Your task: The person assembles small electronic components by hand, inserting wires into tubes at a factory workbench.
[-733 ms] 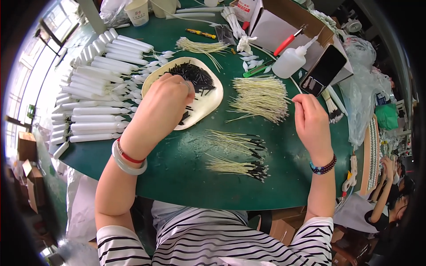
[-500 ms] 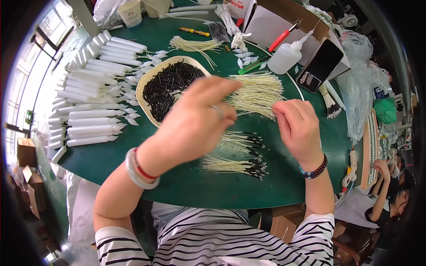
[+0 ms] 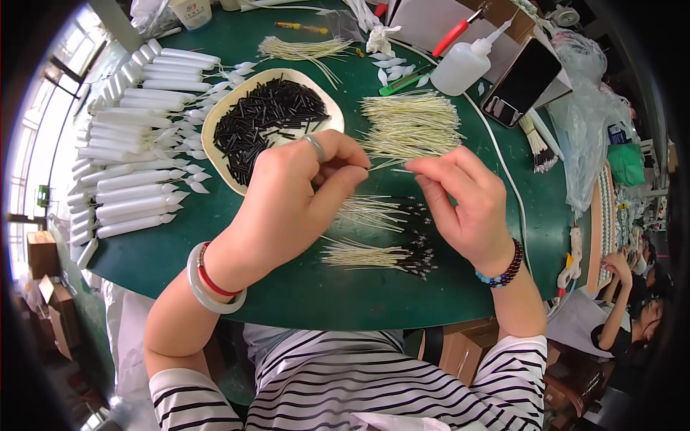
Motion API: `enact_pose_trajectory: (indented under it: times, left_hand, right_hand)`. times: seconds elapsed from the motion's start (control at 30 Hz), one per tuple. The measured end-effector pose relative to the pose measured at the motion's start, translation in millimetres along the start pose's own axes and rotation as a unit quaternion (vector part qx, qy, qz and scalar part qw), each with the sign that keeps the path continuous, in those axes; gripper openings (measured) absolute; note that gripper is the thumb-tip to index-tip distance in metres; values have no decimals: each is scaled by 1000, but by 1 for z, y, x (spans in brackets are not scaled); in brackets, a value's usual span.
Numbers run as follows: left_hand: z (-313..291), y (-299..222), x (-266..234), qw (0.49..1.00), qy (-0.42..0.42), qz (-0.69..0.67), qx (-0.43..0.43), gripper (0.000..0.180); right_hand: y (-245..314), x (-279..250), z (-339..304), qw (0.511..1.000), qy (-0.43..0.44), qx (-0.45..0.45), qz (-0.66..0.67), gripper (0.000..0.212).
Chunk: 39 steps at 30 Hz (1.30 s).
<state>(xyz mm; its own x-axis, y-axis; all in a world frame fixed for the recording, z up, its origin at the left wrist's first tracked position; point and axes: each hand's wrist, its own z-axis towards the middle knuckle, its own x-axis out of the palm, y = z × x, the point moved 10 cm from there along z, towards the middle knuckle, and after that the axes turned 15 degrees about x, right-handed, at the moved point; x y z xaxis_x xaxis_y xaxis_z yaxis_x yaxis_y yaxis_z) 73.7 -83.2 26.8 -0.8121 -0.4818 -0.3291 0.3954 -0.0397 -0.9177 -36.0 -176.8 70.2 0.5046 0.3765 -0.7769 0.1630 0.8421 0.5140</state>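
Note:
My left hand [image 3: 291, 190] is closed in a pinch in front of the cream dish [image 3: 215, 169]; what its fingertips hold is too small to make out. Opposite it, my right hand [image 3: 467, 205] pinches a thin pale wire [image 3: 399, 170] that points toward the left fingertips. The dish holds many short black tubes [image 3: 266, 115]. Just beyond my hands lies a heap of pale thin wires [image 3: 410, 126]. Nearer me are two bunches of wires with black sleeved ends, a far bunch [image 3: 374, 212] partly behind my left hand and a near bunch [image 3: 366, 253].
Rows of white candle-shaped sticks [image 3: 136, 179] fill the left side. At the back stand a white squeeze bottle [image 3: 461, 68], a phone [image 3: 522, 80] and a green cutter knife [image 3: 405, 81]. A white cord [image 3: 507, 169] curves down the right. Another person's hand [image 3: 617, 264] shows far right.
My left hand has come down and back from over the dish's right edge, its fingers now pinched near the right fingertips. My right hand has shifted slightly left; the view has moved a little.

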Motion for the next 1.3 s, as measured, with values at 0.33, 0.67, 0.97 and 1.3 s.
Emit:
enact_pose_trajectory:
  times: [0.33, 0.67, 0.97, 1.3]
  left_hand:
    - [-4, -8, 15, 996, 16, -33, 83, 15]
    - [-1, -17, 13, 989, 6, -25, 148, 18]
    - [0, -22, 12, 985, 6, -1, 174, 18]
    - [-2, -21, 7, 982, -48, 53, 175, 15]
  right_hand:
    - [2, -1, 0, 993, 24, 20, 112, 11]
    - [9, -2, -3, 997, 5, -20, 70, 11]
    - [31, -6, -17, 983, -71, -155, -65, 22]
    - [30, -5, -5, 997, -33, -70, -18, 26]
